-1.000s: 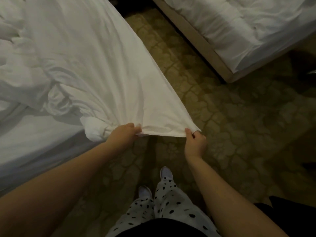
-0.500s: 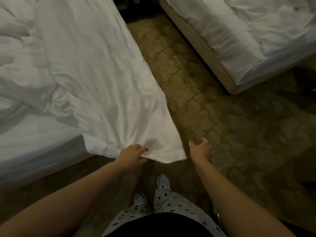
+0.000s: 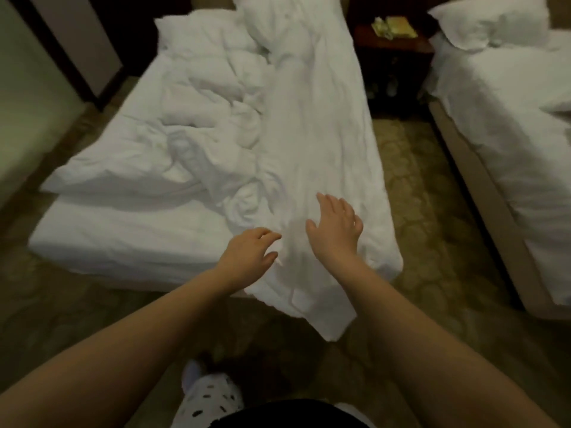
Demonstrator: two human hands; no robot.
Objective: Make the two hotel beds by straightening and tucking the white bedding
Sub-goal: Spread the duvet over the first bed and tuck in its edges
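I stand at the foot of the left bed [image 3: 129, 242]. A white sheet [image 3: 318, 143] runs along the bed's right side and its corner hangs over the foot end toward the floor. A crumpled white duvet [image 3: 197, 125] is bunched on the left half of the mattress. My left hand [image 3: 250, 251] hovers over the sheet's left edge with fingers loosely spread and holds nothing. My right hand [image 3: 335, 230] is over the sheet with fingers spread, holding nothing. The second bed [image 3: 509, 143] stands at the right with rumpled white bedding and a pillow [image 3: 491, 20].
A dark wooden nightstand [image 3: 395, 47] with small items on top stands between the beds' heads. Patterned carpet [image 3: 411, 211] fills the aisle between the beds. A wall and dark door frame [image 3: 71, 47] are at the left.
Both hands let go of the sheet's end, which dropped over the bed's foot. My view lifted to take in the whole bed, and both hands moved up over the sheet.
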